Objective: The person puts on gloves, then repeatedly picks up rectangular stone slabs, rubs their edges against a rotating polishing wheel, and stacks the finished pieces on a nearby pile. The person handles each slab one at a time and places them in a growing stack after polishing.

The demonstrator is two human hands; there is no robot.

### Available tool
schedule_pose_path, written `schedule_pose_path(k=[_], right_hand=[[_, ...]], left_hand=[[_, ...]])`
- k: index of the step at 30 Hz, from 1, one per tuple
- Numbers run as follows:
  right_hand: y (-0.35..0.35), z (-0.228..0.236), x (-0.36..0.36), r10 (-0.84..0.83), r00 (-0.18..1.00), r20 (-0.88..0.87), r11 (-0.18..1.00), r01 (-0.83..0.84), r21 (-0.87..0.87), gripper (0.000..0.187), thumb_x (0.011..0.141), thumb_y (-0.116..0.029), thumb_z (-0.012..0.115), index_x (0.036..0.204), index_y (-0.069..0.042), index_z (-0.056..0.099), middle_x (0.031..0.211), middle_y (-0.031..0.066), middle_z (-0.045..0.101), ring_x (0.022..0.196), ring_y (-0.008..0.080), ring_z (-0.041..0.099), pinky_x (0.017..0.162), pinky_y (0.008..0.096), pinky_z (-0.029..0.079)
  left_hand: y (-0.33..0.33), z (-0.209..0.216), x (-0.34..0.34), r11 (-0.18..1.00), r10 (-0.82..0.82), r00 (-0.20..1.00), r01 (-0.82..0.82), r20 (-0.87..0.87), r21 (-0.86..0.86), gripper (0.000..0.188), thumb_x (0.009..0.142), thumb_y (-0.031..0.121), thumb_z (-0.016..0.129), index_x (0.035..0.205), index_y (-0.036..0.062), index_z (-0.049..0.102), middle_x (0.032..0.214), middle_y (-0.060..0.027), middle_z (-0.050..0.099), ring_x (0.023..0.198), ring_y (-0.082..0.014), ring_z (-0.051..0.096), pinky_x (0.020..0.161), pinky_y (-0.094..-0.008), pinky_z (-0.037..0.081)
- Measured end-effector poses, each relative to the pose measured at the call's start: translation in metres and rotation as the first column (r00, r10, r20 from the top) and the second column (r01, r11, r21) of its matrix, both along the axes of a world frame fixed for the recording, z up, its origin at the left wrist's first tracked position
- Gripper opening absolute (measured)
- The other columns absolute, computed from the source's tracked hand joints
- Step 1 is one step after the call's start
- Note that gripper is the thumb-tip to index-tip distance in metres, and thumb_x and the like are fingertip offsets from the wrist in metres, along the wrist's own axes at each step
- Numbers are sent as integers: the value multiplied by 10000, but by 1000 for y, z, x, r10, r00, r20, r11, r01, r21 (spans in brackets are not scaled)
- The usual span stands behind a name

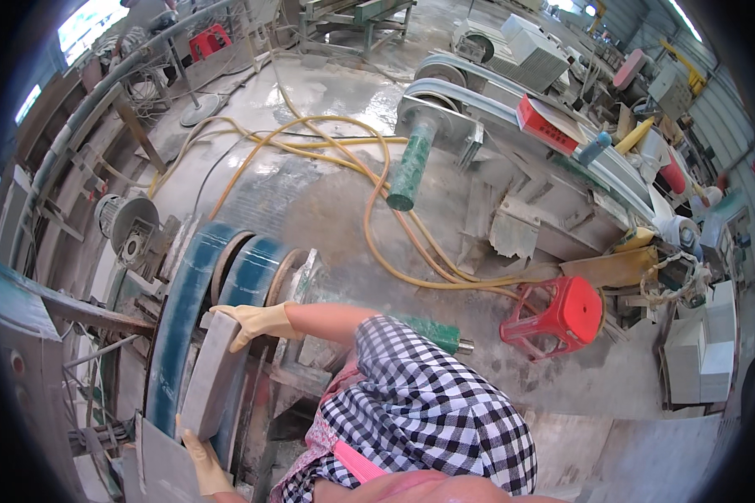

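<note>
A pale grey stone block point(210, 374) lies lengthwise on two blue belts point(181, 323) of a belt machine on the left. My right hand point(256, 324), in a cream rubber glove, grips the block's upper end, fingers bent over the edge. My left hand point(203, 466), gloved the same way, holds the lower end near the bottom of the picture. The block's underside is hidden. Beside my left hand stands a flat grey slab or plate point(166, 461).
Yellow hoses point(377, 189) loop across the wet floor. A red plastic stool point(558, 317) stands to the right. Another belt conveyor point(512, 113) with a green roller point(411, 172) runs along the far right. A grey motor point(130, 228) sits left of the belts. Stacked slabs point(700, 352) stand far right.
</note>
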State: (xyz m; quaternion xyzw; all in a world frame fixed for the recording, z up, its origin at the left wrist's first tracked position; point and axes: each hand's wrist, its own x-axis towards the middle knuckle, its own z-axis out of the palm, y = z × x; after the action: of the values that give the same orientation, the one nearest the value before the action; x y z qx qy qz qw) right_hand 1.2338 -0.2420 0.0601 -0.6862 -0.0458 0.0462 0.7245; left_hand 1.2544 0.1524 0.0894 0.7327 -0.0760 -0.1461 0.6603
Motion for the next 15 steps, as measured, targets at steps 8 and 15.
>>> schedule_pose_path(k=[8,15], right_hand=[[-9,2,6,-23,1000,-20,909,13,-416,727,621,-219,925,1245,-101,572,996,98,700,826,233,670,715,341,518],[-18,4,10,18,975,219,909,76,-411,479,622,-267,917,990,-70,683,915,129,707,848,276,675,740,379,522]], left_hand=[[5,-34,15,861,-17,999,37,-44,508,742,756,217,872,1364,-51,542,1301,-204,627,1152,-343,616,1041,-413,465],[17,-71,23,857,76,996,-93,55,507,552,734,145,869,1203,-58,659,1185,-210,687,1091,-306,648,985,-383,497]])
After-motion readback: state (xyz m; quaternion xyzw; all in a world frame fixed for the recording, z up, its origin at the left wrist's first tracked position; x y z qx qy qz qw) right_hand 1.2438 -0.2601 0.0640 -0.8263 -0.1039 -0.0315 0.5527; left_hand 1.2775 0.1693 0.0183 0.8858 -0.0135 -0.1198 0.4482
